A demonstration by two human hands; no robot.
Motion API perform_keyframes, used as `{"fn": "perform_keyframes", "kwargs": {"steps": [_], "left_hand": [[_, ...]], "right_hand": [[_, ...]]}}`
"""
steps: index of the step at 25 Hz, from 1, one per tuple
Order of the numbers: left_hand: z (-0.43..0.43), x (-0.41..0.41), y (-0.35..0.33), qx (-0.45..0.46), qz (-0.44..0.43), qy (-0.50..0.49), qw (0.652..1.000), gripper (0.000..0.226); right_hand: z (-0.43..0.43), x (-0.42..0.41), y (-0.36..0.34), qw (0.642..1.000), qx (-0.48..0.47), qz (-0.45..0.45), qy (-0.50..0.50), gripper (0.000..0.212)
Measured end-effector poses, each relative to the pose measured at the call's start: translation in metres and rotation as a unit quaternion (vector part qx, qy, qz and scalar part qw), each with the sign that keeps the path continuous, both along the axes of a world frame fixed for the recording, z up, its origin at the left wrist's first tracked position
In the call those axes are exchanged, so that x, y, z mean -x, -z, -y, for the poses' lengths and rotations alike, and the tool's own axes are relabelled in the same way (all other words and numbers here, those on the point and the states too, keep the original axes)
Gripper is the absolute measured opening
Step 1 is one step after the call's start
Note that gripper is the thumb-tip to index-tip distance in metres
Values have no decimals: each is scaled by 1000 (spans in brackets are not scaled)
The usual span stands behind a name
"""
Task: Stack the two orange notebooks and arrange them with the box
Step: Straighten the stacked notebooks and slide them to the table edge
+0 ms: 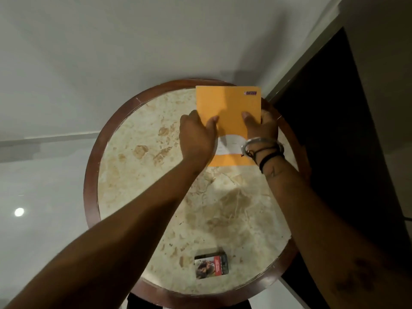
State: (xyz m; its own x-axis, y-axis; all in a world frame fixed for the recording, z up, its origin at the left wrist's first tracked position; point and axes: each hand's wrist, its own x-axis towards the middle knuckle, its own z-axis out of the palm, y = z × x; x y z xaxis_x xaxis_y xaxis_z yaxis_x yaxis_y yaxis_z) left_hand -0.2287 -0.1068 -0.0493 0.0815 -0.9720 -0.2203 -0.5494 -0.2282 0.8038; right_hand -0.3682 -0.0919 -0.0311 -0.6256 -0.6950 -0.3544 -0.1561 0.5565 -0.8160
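Currently:
box [211,266]: flat on round marble worktop [156,175], near edge, well apart from notebooks
left hand [196,137]: grip clamped on orange notebook [229,112] left edge
right hand [264,126]: grip clamped on right edge
notebook: far rim; cannot tell if two stacked

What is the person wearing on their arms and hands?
No sleeves show: both forearms are bare down to the hands, and there are no gloves. The left hand and its wrist have nothing on them. By the right hand, the wrist wears a silver metal bangle and a few thin black bands or threads just behind it. No rings can be made out.
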Motion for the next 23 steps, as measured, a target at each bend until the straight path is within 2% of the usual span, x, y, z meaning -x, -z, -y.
{"fn": "perform_keyframes", "kwargs": {"steps": [3,6,11,15,17,19,21,23], "left_hand": [[37,29,-1,-97,-21,-47,994,43],[45,46,4,-137,-21,-48,989,39],[37,57,19,-155,23,-47,987,37],[31,58,20,-130,111,-5,985,45],[21,51,13,-91,151,3,984,54],[3,26,5,0,207,18,978,63],[-24,-17,8,96,284,77,951,69],[-54,-75,21,89,344,163,921,84]], "right_hand": [[26,28,12,997,-73,-11,-12,35],[34,45,26,992,-122,-12,-7,41],[41,55,49,988,-148,-37,-15,40],[34,54,58,970,-187,-153,-19,48],[22,56,56,975,-137,-175,-5,44],[-3,52,48,977,-56,-206,-1,41],[-44,34,42,965,14,-256,-61,44],[-101,-1,34,948,46,-259,-181,44]]}}
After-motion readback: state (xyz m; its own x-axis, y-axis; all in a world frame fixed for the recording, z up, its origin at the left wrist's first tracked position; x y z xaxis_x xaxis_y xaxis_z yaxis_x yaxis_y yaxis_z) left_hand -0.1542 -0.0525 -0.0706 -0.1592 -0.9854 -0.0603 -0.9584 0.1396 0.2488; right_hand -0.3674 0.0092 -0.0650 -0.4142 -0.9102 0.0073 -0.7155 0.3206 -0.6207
